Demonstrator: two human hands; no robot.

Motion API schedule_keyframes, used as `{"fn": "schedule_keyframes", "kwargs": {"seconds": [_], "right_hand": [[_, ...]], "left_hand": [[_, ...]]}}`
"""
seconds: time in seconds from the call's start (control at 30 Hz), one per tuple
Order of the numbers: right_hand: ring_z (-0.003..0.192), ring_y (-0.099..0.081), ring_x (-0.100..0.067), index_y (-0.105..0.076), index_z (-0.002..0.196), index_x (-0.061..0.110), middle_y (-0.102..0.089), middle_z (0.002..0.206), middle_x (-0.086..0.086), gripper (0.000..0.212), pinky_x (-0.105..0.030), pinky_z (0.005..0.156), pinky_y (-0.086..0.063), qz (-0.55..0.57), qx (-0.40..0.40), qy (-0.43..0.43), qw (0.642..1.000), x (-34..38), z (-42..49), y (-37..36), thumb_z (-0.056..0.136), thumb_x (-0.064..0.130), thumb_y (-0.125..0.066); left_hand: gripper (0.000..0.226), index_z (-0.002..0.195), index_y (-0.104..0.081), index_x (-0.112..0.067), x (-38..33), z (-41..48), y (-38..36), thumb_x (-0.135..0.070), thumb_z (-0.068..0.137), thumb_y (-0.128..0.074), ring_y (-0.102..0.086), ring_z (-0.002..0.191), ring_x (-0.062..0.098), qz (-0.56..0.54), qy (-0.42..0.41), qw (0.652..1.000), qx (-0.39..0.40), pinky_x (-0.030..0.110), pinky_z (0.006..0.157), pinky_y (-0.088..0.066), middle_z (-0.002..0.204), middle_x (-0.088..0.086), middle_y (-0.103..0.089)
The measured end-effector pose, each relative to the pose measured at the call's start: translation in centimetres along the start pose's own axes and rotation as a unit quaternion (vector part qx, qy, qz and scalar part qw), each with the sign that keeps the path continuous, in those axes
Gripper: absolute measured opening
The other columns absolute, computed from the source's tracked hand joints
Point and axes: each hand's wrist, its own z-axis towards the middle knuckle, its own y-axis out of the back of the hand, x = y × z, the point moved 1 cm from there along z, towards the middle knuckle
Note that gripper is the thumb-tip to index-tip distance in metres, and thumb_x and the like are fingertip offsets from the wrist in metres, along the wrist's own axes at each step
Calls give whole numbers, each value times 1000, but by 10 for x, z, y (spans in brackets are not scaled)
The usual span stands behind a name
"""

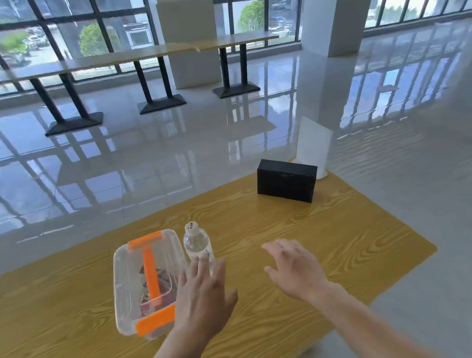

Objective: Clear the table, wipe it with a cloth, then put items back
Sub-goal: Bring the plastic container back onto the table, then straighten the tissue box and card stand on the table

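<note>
Left hand (203, 292) and right hand (295, 268) spread, empty, near the bottle (197, 242). I judge it light, slippery; grip mid-body.

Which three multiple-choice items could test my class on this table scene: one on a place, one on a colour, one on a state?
1. Where does the bottle stand? A on the floor; B beside the clear box; C on a chair.
2. What colour is the clear box's handle? A orange; B blue; C green.
3. How are the left hand and right hand? A clenched fists; B gripping a cloth; C open, fingers spread.
Answers: 1 B, it stands on the table next to the box; 2 A, the handle is plainly orange; 3 C, both show straight fingers.
</note>
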Motion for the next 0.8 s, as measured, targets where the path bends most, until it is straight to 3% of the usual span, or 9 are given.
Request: {"fn": "schedule_keyframes", "kwargs": {"seconds": [0.23, 0.8], "right_hand": [[133, -40, -22, -42, 146, 23, -47, 145, 0, 51, -36, 105, -39, 3, 6, -14, 1000, -70, -16, 31, 98, 36, -52], [129, -45, -17, -45, 144, 24, -50, 142, 2, 49, -31, 100, -43, 21, -4, -63, 998, -172, 75, 56, 97, 36, -55]], "left_hand": [[70, 152, -28, -24, -82, 10, -15, -53, 92, -51, -18, 148, 33, 13, -27, 999, 38, 50, 118, -22, 160, 14, -23], [69, 152, -28, -25, -134, 163, -47, -51, 93, -51, -15, 150, 30, -55, -22, 998, 35, 49, 120, -22, 161, 12, -22]]}}
